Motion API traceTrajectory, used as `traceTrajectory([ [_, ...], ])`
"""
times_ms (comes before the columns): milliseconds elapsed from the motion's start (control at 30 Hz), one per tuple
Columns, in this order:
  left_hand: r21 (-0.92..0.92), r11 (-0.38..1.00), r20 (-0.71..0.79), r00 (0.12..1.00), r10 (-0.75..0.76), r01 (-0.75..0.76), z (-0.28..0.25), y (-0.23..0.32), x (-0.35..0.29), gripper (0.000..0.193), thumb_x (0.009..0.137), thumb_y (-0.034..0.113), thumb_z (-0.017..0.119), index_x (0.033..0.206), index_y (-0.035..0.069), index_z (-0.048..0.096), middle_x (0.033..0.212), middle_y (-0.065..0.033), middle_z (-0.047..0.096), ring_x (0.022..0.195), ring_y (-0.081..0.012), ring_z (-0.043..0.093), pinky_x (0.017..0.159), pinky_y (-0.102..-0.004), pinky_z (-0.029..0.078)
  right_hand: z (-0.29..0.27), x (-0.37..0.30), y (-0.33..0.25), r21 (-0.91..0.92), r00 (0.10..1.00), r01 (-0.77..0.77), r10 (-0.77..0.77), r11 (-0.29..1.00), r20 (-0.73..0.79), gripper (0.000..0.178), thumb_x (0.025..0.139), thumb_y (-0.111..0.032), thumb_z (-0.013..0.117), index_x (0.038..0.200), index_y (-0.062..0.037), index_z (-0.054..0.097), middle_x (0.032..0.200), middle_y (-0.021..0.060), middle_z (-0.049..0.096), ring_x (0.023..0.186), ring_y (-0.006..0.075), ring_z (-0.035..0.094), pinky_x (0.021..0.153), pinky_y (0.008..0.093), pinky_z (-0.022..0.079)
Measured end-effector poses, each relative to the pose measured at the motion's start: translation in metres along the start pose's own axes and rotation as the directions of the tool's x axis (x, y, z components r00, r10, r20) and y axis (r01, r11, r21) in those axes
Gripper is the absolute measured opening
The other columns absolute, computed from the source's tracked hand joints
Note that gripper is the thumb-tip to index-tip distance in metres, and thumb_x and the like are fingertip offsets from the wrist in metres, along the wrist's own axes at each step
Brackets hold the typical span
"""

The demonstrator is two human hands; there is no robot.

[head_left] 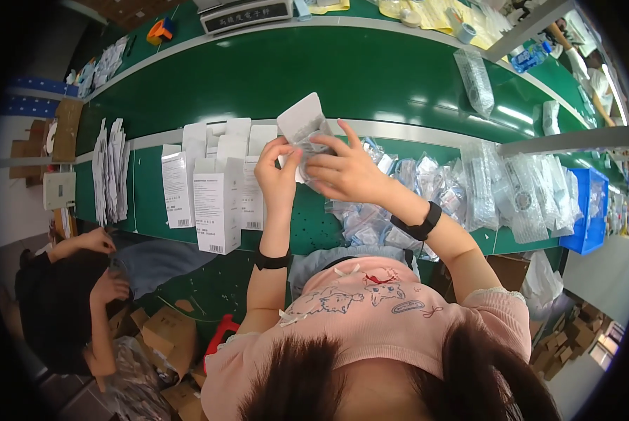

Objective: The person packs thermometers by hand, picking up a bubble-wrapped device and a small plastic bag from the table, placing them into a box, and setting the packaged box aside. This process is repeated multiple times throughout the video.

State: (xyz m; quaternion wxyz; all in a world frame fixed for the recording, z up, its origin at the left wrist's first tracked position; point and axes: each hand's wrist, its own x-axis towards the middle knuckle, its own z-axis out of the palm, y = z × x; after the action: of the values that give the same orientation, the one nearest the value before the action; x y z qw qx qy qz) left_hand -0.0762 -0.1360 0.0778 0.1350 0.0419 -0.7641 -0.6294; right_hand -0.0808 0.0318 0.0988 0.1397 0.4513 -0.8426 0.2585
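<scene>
In front of my chest, my left hand (277, 167) is closed on a small white carton (302, 116) whose top flap stands up. My right hand (349, 170) bends its fingers around a clear plastic bag (317, 146) at the carton's opening, with the index finger raised. What the bag contains is too blurred to tell. Left of my left hand, several white cartons (216, 203) stand upright, their top flaps raised. A heap of small clear bags (370, 221) with parts inside lies below my right hand and forearm on the green table (290, 235).
Flat white cartons (110, 172) stand in a row at the left. Bubble-wrap pouches (525, 193) and a blue crate (589, 210) are on the right. A raised green shelf (272, 70) runs behind, holding a scale (248, 17). Another person (62, 302) sits at lower left.
</scene>
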Motion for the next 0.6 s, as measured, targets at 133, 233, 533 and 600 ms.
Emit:
traceTrajectory([
  [133, 0.032, 0.999, 0.01, 1.0, -0.025, 0.025, -0.005, 0.002, 0.001, 0.01, 0.069, 0.001, 0.065, 0.071, -0.002, 0.056, 0.092, -0.012, 0.059, 0.089, -0.0205, 0.054, 0.074, -0.0285, 0.041, 0.005, 0.005, -0.006, 0.022, 0.989, -0.086, 0.083, 0.996, 0.123, 0.056, 0.061, -0.026, 0.072, 0.112, -0.0143, 0.051, 0.122, 0.0139, 0.041, 0.119, 0.0298, 0.034, 0.1, 0.0566, 0.016],
  [233, -0.047, 0.999, -0.006, 1.0, -0.027, 0.027, -0.007, -0.004, -0.006, 0.009, 0.07, 0.002, 0.064, 0.071, -0.001, 0.055, 0.093, -0.0121, 0.058, 0.089, -0.0203, 0.054, 0.075, -0.0293, 0.041, 0.015, -0.005, 0.012, 0.311, 0.97, -0.114, 0.174, 0.944, -0.172, 0.078, 0.058, -0.029, 0.075, 0.124, -0.013, 0.038, 0.128, 0.0158, 0.035, 0.123, 0.0293, 0.03, 0.101, 0.0522, 0.017],
  [533, 0.568, 0.622, 0.149, 0.81, 0.566, -0.539, 0.008, 0.039, -0.02, 0.018, 0.072, 0.012, 0.064, 0.085, 0.003, 0.056, 0.11, -0.0124, 0.049, 0.102, -0.0278, 0.046, 0.091, -0.0424, 0.032, 0.029, -0.005, 0.046, 0.753, 0.812, -0.378, 0.584, 0.539, -0.01, 0.114, 0.049, -0.018, 0.082, 0.136, -0.0011, 0.01, 0.136, 0.0179, 0.023, 0.127, 0.0295, 0.024, 0.104, 0.0348, 0.02],
  [600, 0.617, 0.569, 0.263, 0.823, 0.503, -0.544, 0.012, 0.036, -0.022, 0.023, 0.072, 0.014, 0.065, 0.089, 0.003, 0.056, 0.113, -0.0136, 0.046, 0.104, -0.03, 0.043, 0.093, -0.0436, 0.03, 0.03, -0.003, 0.044, 0.727, 0.83, -0.362, 0.556, 0.584, -0.034, 0.112, 0.05, -0.018, 0.082, 0.136, -0.0016, 0.011, 0.134, 0.0186, 0.025, 0.125, 0.0305, 0.025, 0.103, 0.0354, 0.022],
])
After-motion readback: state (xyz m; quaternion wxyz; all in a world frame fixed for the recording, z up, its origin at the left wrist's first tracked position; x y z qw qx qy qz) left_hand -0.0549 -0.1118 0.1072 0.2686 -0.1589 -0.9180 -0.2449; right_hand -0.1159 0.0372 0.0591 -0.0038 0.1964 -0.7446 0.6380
